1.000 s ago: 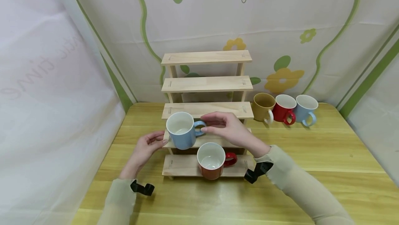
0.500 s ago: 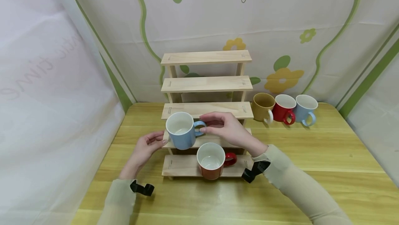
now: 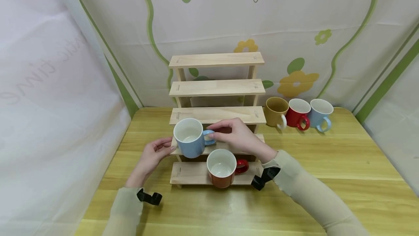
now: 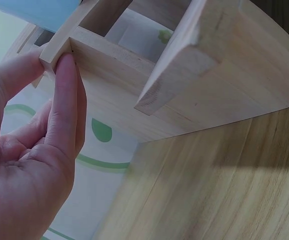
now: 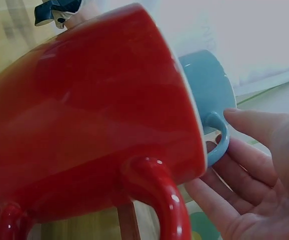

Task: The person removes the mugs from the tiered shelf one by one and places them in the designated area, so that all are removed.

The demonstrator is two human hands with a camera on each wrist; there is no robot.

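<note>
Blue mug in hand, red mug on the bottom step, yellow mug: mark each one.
blue mug (image 3: 189,145), head view, on its outer wall.
red mug (image 3: 221,182), head view, on its front wall.
yellow mug (image 3: 273,118), head view, on its side.

Light blue mug (image 3: 189,138) with white inside, blue handle. Red mug (image 3: 221,168), white inside, red handle. Stepped shelf (image 3: 216,60) pale natural wood. Worktop (image 3: 327,163) yellowish wood grain. At back right: mustard mug (image 3: 275,111) with white handle, red mug with white inside (image 3: 297,113), pale blue mug (image 3: 319,114). Backdrop (image 3: 294,28) white with green vines, yellow flowers, green leaves. Sleeves (image 3: 307,188) beige, wrist straps (image 3: 150,197) black.
</note>
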